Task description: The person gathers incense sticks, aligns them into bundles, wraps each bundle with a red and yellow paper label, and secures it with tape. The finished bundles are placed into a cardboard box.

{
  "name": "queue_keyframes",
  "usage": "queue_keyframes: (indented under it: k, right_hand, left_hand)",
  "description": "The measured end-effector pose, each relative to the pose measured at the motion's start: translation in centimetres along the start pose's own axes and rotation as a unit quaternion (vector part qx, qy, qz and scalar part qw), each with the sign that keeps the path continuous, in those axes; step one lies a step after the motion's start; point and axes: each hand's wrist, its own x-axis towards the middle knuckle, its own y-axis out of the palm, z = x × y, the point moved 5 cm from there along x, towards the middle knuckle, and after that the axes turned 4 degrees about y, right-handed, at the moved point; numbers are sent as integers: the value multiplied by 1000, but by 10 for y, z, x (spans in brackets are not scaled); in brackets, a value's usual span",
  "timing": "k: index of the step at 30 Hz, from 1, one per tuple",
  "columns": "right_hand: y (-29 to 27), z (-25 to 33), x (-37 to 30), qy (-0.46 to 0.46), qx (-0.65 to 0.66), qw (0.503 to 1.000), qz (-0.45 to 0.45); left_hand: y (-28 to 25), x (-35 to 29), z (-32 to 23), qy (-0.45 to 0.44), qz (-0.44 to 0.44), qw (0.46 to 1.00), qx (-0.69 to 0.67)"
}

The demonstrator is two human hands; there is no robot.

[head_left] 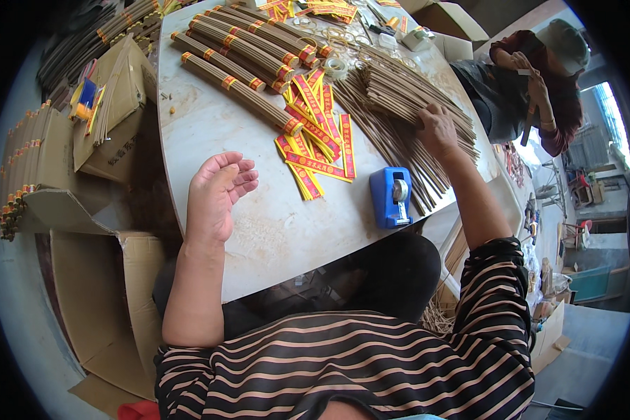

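Note:
Above the near left part of the table (259, 245), my left hand (219, 196) is held up with its fingers loosely bent and apart, nothing in it. My right hand (439, 131) is on the large pile of loose brown incense sticks (402, 87), its bent fingers closed on some of them. Their tips partly disappear among the sticks. Between my hands lie scattered red and yellow paper bands (318, 133). A blue tape dispenser (385, 199) stands at the near edge, below my right hand. Beyond the bands, banded incense bundles (241, 92) lie side by side.
Clear tape rolls (336, 68) and more paper bands (332, 8) lie farther back. Cardboard boxes (115, 133) stand at the left, with more bundles (22, 164) beside them. An open carton (91, 294) is near my left arm. Another person (539, 84) works at the far right.

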Motion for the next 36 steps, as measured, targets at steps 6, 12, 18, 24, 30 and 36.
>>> queue_keyframes:
  k: [6,12,18,24,30,36]
  right_hand:
    - [7,-8,2,40,4,999,-2]
    - [11,-4,2,-1,8,1000,4]
    - [10,-3,1,-16,-24,1000,5]
    - [15,-6,2,-17,-21,1000,6]
    - [3,4,2,-67,-66,994,-51]
    - [-2,-2,4,-47,-37,998,0]
  left_hand:
    - [2,-2,-2,-5,-6,1000,-1]
    - [2,-2,-1,-12,-11,1000,0]
    - [2,-2,0,-13,-7,1000,1]
    - [2,-1,0,-10,-5,1000,-3]
    - [-2,1,3,-11,6,1000,-5]
    - [0,0,3,-11,10,1000,-5]
